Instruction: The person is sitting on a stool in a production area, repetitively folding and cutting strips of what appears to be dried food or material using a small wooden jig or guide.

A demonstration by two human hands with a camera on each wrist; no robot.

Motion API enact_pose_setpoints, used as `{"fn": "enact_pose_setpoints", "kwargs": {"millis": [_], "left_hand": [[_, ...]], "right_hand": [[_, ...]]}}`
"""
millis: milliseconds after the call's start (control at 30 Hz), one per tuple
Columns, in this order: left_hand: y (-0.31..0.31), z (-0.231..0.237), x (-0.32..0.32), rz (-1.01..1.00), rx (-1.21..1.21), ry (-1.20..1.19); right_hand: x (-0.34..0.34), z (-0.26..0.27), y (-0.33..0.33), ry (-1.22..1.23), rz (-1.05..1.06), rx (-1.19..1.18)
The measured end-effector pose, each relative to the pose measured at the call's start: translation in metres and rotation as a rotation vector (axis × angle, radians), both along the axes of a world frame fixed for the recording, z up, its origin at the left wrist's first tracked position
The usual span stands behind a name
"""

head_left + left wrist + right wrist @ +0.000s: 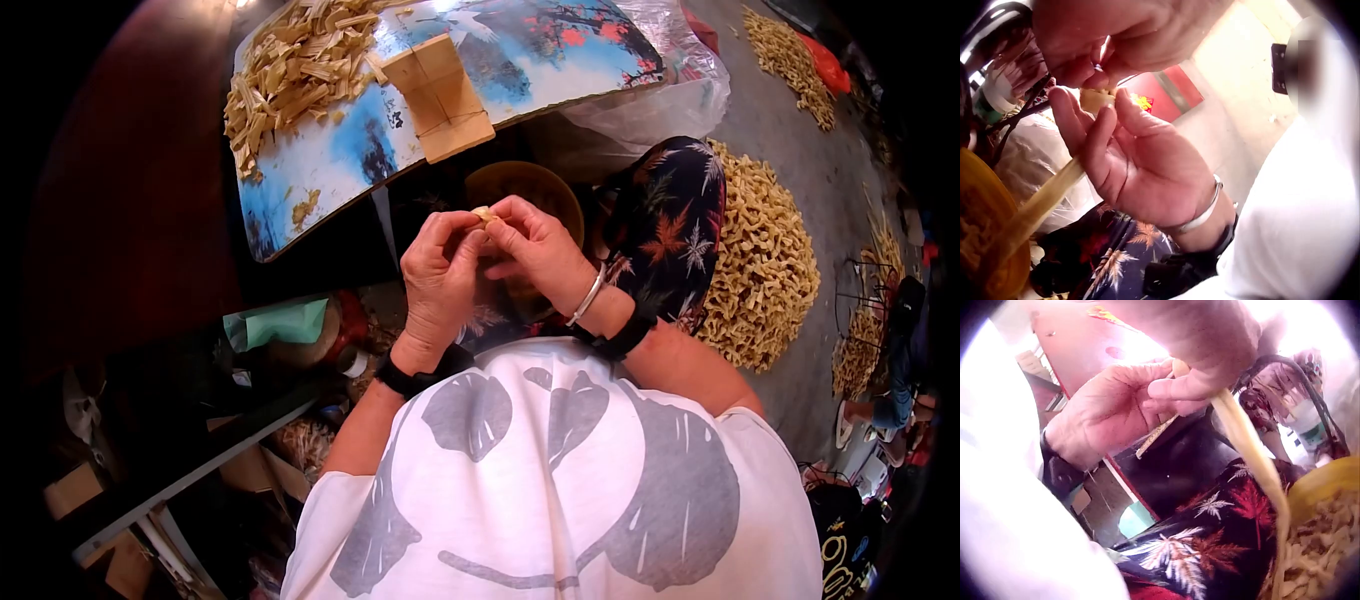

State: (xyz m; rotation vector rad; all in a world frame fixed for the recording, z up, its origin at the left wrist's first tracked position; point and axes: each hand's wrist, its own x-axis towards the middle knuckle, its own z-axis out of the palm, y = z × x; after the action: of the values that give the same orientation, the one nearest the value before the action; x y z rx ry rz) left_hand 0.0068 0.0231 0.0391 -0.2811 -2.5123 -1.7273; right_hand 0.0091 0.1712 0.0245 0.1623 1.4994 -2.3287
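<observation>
Your left hand (436,280) and right hand (548,258) pinch pale strip (1241,434) between curled fingers (1100,132); slack pinch could let it slip.

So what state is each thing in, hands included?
Left hand, pinching the pale strip
Right hand, pinching it too
Pale strip, one end held, the rest hanging
Yellow basin, holding pale pieces
Wooden stand, on the table, unheld
Painted table, partly covered with loose pieces
Plastic bag, crumpled
</observation>
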Motion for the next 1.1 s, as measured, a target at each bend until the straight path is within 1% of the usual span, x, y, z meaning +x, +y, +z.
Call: {"fn": "enact_pose_setpoints", "kwargs": {"millis": [33,100,133,167,200,267,333,367,400,467,500,533,567,600,667,700,733,767,800,833,867,933,967,1067,1100], "left_hand": [[-0.006,-0.005,-0.003,-0.004,0.005,-0.034],[-0.02,-0.002,-0.013,0.026,-0.044,0.014],[-0.027,-0.002,-0.018,0.042,-0.068,0.036],[-0.032,-0.003,-0.023,0.033,-0.092,0.114],[-0.033,-0.003,-0.022,0.04,0.059,-0.053],[-0.034,0.001,-0.018,0.045,0.362,-0.385],[-0.024,-0.004,-0.013,0.062,0.776,-0.506],[-0.018,-0.008,-0.009,0.069,0.985,-0.563],[-0.015,-0.017,-0.002,-0.025,1.001,-0.578],[-0.005,-0.016,0.006,0.006,0.875,-0.557],[-0.004,-0.015,0.005,0.031,0.86,-0.5],[-0.006,-0.014,0.003,0.014,0.81,-0.499],[-0.01,-0.012,0.001,-0.005,0.761,-0.498],[-0.012,-0.011,-0.001,-0.024,0.711,-0.496],[-0.013,-0.012,-0.003,-0.178,0.698,-0.576],[-0.013,-0.013,-0.002,-0.244,0.69,-0.638],[-0.013,-0.014,-0.002,-0.312,0.681,-0.699],[-0.012,-0.014,0.0,-0.305,0.665,-0.714],[-0.011,-0.014,0.002,-0.275,0.621,-0.676],[-0.01,-0.013,0.005,-0.244,0.578,-0.637],[-0.009,-0.013,0.006,-0.211,0.534,-0.597],[-0.009,-0.012,0.004,-0.126,0.566,-0.603],[-0.01,-0.011,0.003,-0.082,0.581,-0.605],[-0.013,0.003,-0.003,-0.111,0.672,-0.692],[-0.016,0.004,-0.003,-0.141,0.726,-0.73]], "right_hand": [[0.001,0.005,0.003,0.08,0.018,0.212],[0.003,0.018,0.012,0.24,0.055,0.634],[0.006,0.013,0.013,0.374,0.018,0.714],[0.01,0.004,0.013,0.511,-0.018,0.791],[0.012,0.004,0.011,0.652,-0.054,0.866],[0.015,0.006,0.006,0.616,-0.113,0.843],[0.013,0.008,0.004,0.555,-0.174,0.817],[0.012,0.007,0.002,0.575,-0.186,0.818],[0.011,0.003,0.0,0.597,-0.197,0.819],[0.01,-0.001,-0.005,0.659,-0.196,0.823],[0.011,-0.003,-0.007,0.7,-0.186,0.826],[0.011,-0.002,-0.008,0.739,-0.177,0.83],[0.009,0.0,-0.003,0.716,-0.156,0.881],[0.002,0.004,0.0,0.701,-0.173,0.875],[-0.012,0.01,0.006,0.664,-0.21,0.861],[-0.016,0.011,0.007,0.595,-0.13,0.712],[-0.018,0.007,0.007,0.613,-0.148,0.697],[-0.02,0.0,0.006,0.632,-0.162,0.682],[-0.023,0.001,0.005,0.652,-0.174,0.668],[-0.026,0.003,0.008,0.621,-0.185,0.742],[-0.028,0.008,0.01,0.572,-0.158,0.716],[-0.033,0.013,0.012,0.475,-0.103,0.659],[-0.035,0.004,0.011,0.463,-0.05,0.582],[-0.035,-0.003,0.003,0.508,0.04,0.409],[-0.035,-0.002,0.002,0.376,0.031,0.359]]}}
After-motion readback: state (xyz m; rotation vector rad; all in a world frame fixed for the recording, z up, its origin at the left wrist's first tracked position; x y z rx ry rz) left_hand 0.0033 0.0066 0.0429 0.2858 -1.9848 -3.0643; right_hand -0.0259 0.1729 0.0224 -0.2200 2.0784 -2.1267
